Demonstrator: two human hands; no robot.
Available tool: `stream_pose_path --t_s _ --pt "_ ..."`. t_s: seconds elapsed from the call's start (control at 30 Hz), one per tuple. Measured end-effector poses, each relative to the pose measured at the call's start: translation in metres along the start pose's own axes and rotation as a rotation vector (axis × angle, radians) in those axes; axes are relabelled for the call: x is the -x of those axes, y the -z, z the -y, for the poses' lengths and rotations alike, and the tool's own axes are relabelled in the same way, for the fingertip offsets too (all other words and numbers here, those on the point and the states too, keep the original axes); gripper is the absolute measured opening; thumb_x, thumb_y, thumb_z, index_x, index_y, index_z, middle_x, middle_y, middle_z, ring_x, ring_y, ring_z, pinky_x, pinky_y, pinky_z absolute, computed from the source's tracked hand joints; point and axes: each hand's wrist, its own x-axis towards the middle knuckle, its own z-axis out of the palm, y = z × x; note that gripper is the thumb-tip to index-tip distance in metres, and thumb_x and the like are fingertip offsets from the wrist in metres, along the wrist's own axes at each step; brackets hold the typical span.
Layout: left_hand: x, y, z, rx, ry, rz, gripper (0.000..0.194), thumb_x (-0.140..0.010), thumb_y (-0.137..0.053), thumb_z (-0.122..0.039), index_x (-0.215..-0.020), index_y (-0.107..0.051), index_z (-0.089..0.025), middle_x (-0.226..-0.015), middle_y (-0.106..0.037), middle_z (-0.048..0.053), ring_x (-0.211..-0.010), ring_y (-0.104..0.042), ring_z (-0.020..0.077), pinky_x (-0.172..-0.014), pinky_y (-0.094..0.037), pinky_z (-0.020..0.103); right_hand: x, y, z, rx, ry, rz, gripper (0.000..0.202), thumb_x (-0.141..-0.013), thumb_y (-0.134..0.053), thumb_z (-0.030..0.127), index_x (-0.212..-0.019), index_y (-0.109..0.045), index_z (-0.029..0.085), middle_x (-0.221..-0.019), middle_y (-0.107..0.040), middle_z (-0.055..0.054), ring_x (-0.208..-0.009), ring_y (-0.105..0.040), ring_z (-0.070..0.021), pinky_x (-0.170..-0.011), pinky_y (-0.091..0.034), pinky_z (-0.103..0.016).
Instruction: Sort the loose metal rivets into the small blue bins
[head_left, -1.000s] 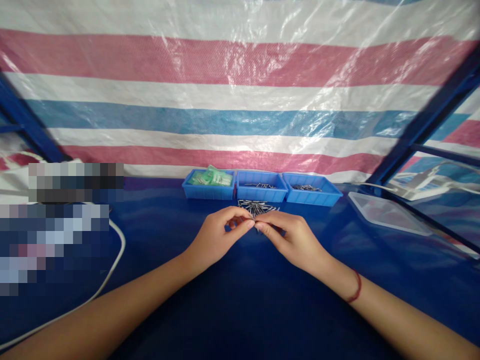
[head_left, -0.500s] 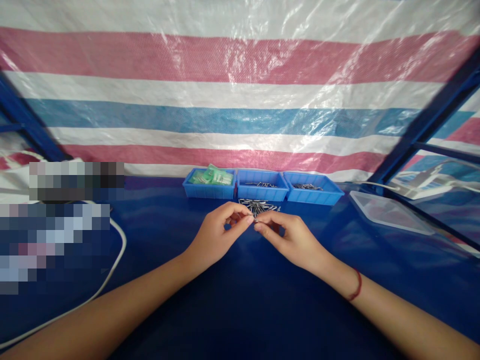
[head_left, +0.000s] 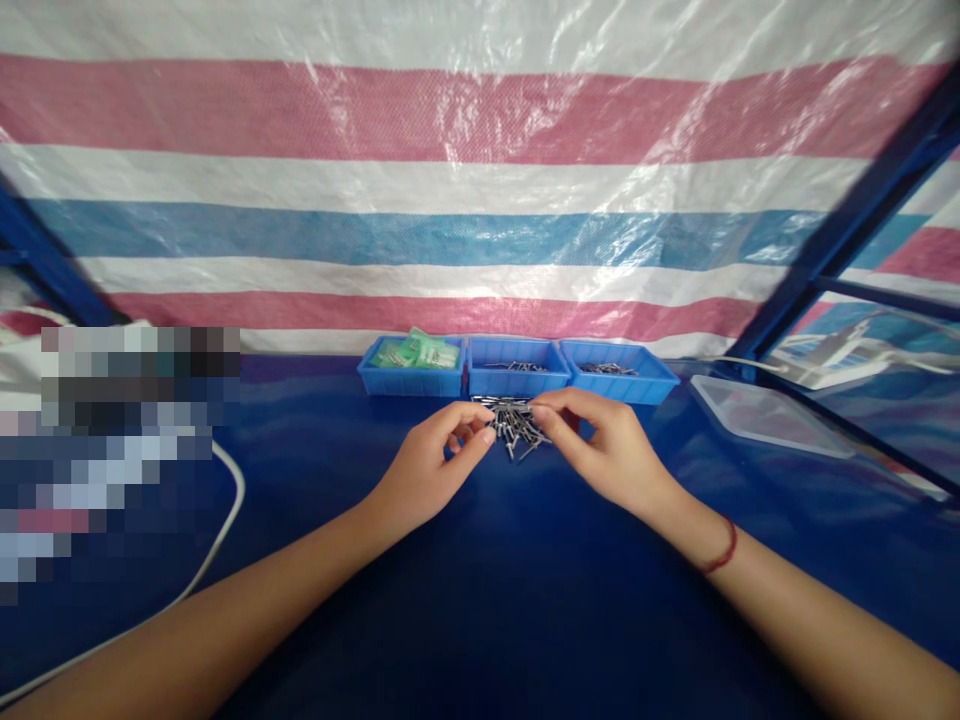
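Note:
A loose pile of thin, shiny metal pieces, screw-like in shape (head_left: 516,428), lies on the blue table in front of the bins. At the left edge of the pile, my left hand (head_left: 435,455) is closed in a pinch of thumb and index finger; what sits between the tips is too small to make out. My right hand (head_left: 607,445) reaches over the pile's right side, its thumb and forefinger pinched together among the metal pieces. Whether it grips one of them is hard to see. A small gap separates the two hands.
Behind the pile stand three blue bins in a row: the left bin (head_left: 412,382) with green-and-clear packets (head_left: 420,350), the middle bin (head_left: 517,380) and right bin (head_left: 626,388) with metal pieces. A translucent lid (head_left: 772,420) lies right; a white cable (head_left: 232,510) runs left.
My hands, whose fingertips met around a small piece, have come apart. The right one has moved slightly up and right to the pile, and more of the pile shows.

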Motion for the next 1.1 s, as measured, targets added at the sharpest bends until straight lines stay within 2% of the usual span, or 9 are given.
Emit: stream_pose_path --t_s 0.13,0.27,0.37,0.47,0.53,0.67,0.87,1.0,1.1 --pt "-0.001 0.002 0.004 -0.109 -0.051 0.009 0.014 -0.086 -0.052 -0.024 -0.097 -0.059 -0.019 -0.089 -0.065 0.001 -0.077 -0.059 0.0127 -0.071 -0.046 0.025 -0.013 0.021 -0.030 0.221 -0.114 -0.232 0.023 -0.084 -0.053 0.033 -0.085 -0.068 0.016 -0.078 -0.070 -0.005 -0.061 -0.059 -0.0145 -0.057 -0.043 -0.025" --pt "-0.002 0.003 0.006 -0.242 -0.160 0.132 0.014 -0.088 -0.048 -0.021 -0.093 -0.061 -0.019 -0.091 -0.064 0.003 -0.087 -0.059 0.0156 -0.082 -0.045 0.030 -0.024 0.049 -0.061 0.515 -0.209 -0.391 0.027 -0.083 -0.052 0.033 -0.088 -0.070 0.014 -0.071 -0.068 -0.007 -0.061 -0.061 -0.0188 -0.059 -0.042 -0.028" --pt "-0.001 0.003 0.005 -0.353 -0.280 0.268 0.024 -0.089 -0.046 -0.024 -0.109 -0.059 -0.022 -0.111 -0.061 0.006 -0.105 -0.053 0.0204 -0.093 -0.041 0.037 -0.025 0.060 -0.079 0.668 -0.284 -0.323 0.031 -0.082 -0.050 0.036 -0.093 -0.069 0.013 -0.068 -0.067 -0.009 -0.062 -0.061 -0.0221 -0.057 -0.039 -0.030" --pt "0.000 0.003 0.002 -0.437 -0.387 0.398 0.037 -0.090 -0.043 -0.026 -0.127 -0.049 -0.027 -0.133 -0.050 0.006 -0.119 -0.044 0.0236 -0.098 -0.036 0.042 -0.023 0.060 -0.087 0.702 -0.345 -0.216 0.034 -0.080 -0.052 0.037 -0.098 -0.068 0.014 -0.066 -0.066 -0.008 -0.058 -0.060 -0.0221 -0.054 -0.037 -0.029" --pt "0.000 0.003 0.001 -0.477 -0.403 0.422 0.038 -0.092 -0.040 -0.025 -0.129 -0.048 -0.028 -0.135 -0.049 0.006 -0.118 -0.044 0.0240 -0.097 -0.036 0.043 -0.022 0.056 -0.083 0.674 -0.329 -0.204 0.033 -0.080 -0.051 0.036 -0.099 -0.067 0.015 -0.067 -0.067 -0.007 -0.058 -0.060 -0.0212 -0.054 -0.038 -0.028" --pt "-0.001 0.001 0.001 -0.532 -0.392 0.380 0.034 -0.092 -0.040 -0.024 -0.122 -0.056 -0.027 -0.128 -0.053 0.006 -0.111 -0.048 0.0236 -0.091 -0.038 0.041 -0.021 0.045 -0.064 0.589 -0.268 -0.193 0.028 -0.081 -0.051 0.033 -0.097 -0.067 0.017 -0.068 -0.067 -0.005 -0.059 -0.060 -0.0192 -0.057 -0.039 -0.027" --pt "-0.004 0.001 0.004 -0.583 -0.384 0.375 0.024 -0.090 -0.046 -0.030 -0.100 -0.066 -0.023 -0.104 -0.065 0.005 -0.095 -0.056 0.0204 -0.085 -0.037 0.036 -0.017 0.033 -0.036 0.470 -0.179 -0.128 0.024 -0.082 -0.051 0.031 -0.093 -0.067 0.018 -0.068 -0.065 -0.002 -0.058 -0.059 -0.0156 -0.058 -0.039 -0.025" --pt "-0.007 0.001 0.007 -0.578 -0.318 0.346 0.019 -0.089 -0.049 -0.029 -0.087 -0.065 -0.020 -0.090 -0.067 0.003 -0.087 -0.058 0.0187 -0.079 -0.037 0.033 -0.013 0.026 -0.026 0.396 -0.120 -0.079 0.023 -0.083 -0.051 0.030 -0.092 -0.067 0.016 -0.068 -0.065 -0.002 -0.056 -0.057 -0.0146 -0.057 -0.039 -0.025" --pt "-0.008 0.000 0.009 -0.531 -0.234 0.291 0.012 -0.087 -0.052 -0.024 -0.088 -0.063 -0.020 -0.085 -0.068 0.002 -0.081 -0.059 0.0181 -0.075 -0.039 0.031 -0.009 0.018 -0.020 0.343 -0.088 -0.013 0.022 -0.084 -0.050 0.029 -0.091 -0.067 0.016 -0.069 -0.065 -0.002 -0.056 -0.057 -0.0144 -0.056 -0.040 -0.025"
